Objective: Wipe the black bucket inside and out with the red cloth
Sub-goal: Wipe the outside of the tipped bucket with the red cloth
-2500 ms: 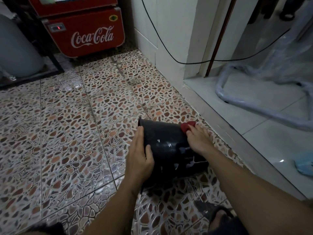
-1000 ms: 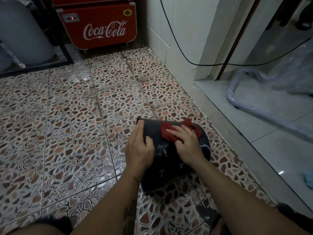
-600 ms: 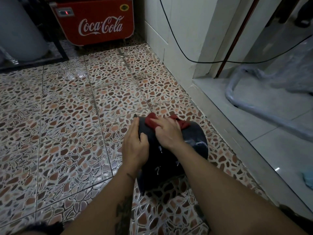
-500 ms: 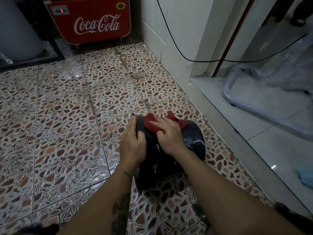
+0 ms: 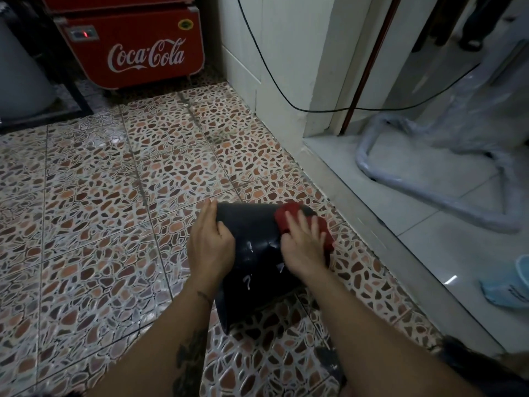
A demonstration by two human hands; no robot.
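The black bucket (image 5: 252, 253) lies on its side on the patterned tile floor, its rim toward me and its base pointing away. My left hand (image 5: 210, 245) grips its left side, thumb over the wall. My right hand (image 5: 303, 247) presses the red cloth (image 5: 289, 217) flat against the bucket's upper right outer wall near the base. The cloth shows beyond my fingers and at the right of my palm. White smears mark the bucket's dark surface. The bucket's inside is hidden.
A red Coca-Cola cooler (image 5: 143, 55) stands at the back. A white wall corner (image 5: 274, 90) with a hanging black cable (image 5: 286, 96) is right of it. A raised white-tiled step (image 5: 372, 219) runs along the right, with a plastic-wrapped metal frame (image 5: 429, 202) and a light blue object (image 5: 512, 285).
My right hand has slid the red cloth from the bucket's upper left, by my left hand, across to its right side. My left hand keeps its grip.
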